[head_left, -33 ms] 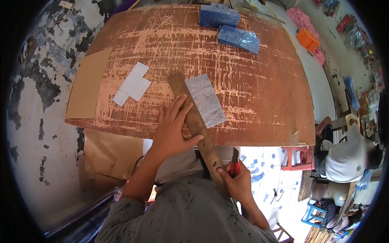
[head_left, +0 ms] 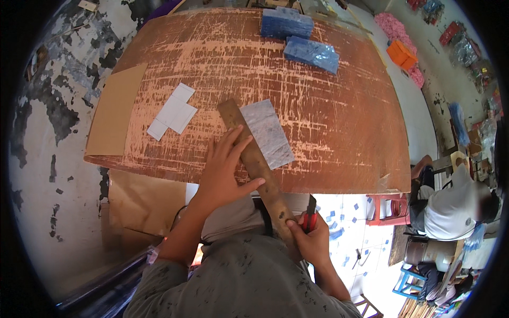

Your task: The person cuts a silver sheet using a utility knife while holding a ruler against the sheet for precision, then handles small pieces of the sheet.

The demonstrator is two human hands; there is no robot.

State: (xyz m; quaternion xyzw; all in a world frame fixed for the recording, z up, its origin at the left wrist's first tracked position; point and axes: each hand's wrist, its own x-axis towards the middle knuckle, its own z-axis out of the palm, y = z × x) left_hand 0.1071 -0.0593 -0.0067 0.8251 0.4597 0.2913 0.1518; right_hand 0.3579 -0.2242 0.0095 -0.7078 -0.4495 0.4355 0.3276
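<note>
On the desk (head_left: 366, 116), far left: tan board (head_left: 117, 111) laid flat by the side edge, probably so the middle is left free. Next, white cut-out card (head_left: 173, 112) with ruled lines, set apart, untouched. Left hand (head_left: 221, 172): fingers spread, nothing grasped, laid across long brown strip (head_left: 258, 165); pressed down, presumably so slipping is prevented. Strip is placed aslant, near end jutting past the desk's edge toward the body, likely so it can be reached by both hands. Grey sheet (head_left: 269, 132) lies flat along the strip's right side; whether any is tucked under can't be told. Blue wrapped packs (head_left: 286, 25) are set toward the far edge, apparently out of the way. Right hand (head_left: 314, 243): fingers closed around red cutter (head_left: 310, 220), dark end pointed away from the body; thumb rested at the strip, probably for steadying.
</note>
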